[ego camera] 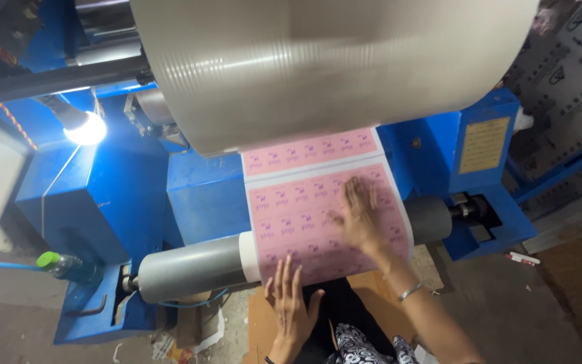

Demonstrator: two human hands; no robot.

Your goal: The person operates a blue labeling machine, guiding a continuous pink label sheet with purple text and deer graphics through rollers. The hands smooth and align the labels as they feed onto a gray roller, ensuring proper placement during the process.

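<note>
A pink printed sheet [304, 202] with rows of small purple marks runs down from under a large silver roll [331, 61] onto a grey roller [190, 266]. My right hand [360, 214] lies flat on the pink sheet, fingers spread and motion-blurred; a thin bracelet sits on its wrist. My left hand [291, 303] is open with fingers straight, fingertips at the sheet's lower edge where it wraps over the roller. Neither hand grips anything.
The blue machine frame [102, 195] surrounds the rollers. A lit lamp [85, 127] shines at the left. A plastic bottle with a green cap [65, 265] lies by the roller's left end. Brown cardboard [261, 330] and paper scraps lie on the floor below.
</note>
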